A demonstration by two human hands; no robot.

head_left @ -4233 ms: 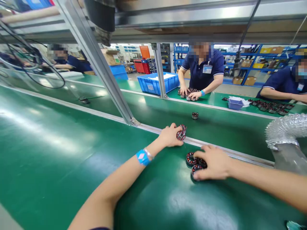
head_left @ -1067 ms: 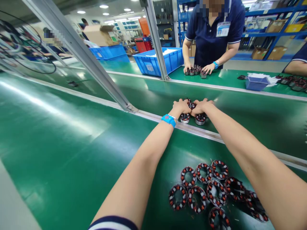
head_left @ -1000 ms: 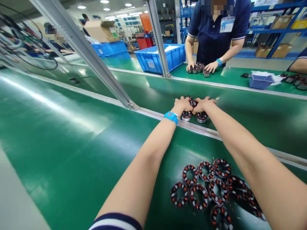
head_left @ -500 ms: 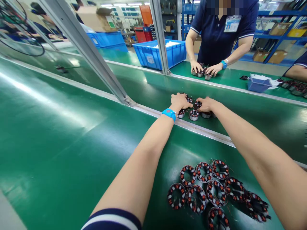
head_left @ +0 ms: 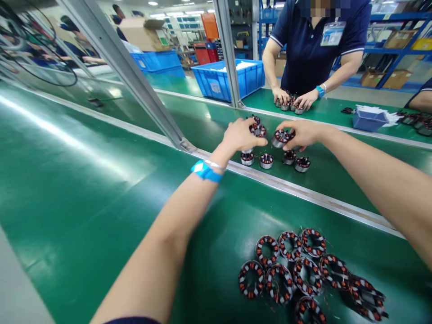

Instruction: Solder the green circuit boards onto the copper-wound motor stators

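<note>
My left hand (head_left: 240, 136) is curled round a motor stator (head_left: 258, 130), a metal ring with dark and copper-coloured windings; another small part of a stator shows beyond its fingers. My right hand (head_left: 300, 134) grips a second stator (head_left: 280, 137) from its right side, slightly tilted. Both hands are over the sunken green belt. On the belt just below them stand several loose stators, among them one near the middle (head_left: 266, 161) and one at the right (head_left: 302, 164). Fingertips on the far sides of the held stators are partly hidden.
Several stators (head_left: 279, 283) lie grouped on the green tabletop (head_left: 111, 243) nearest me. A metal rail (head_left: 303, 193) and slanted post (head_left: 135, 76) border the belt. Opposite, a co-worker's hands (head_left: 305, 100) touch other stators. Blue bins (head_left: 216, 83) and a small tray (head_left: 369, 120) stand across.
My hands have spread apart and lifted, the left going left and the right going right, with stators in them. Stators that they covered on the belt now show below.
</note>
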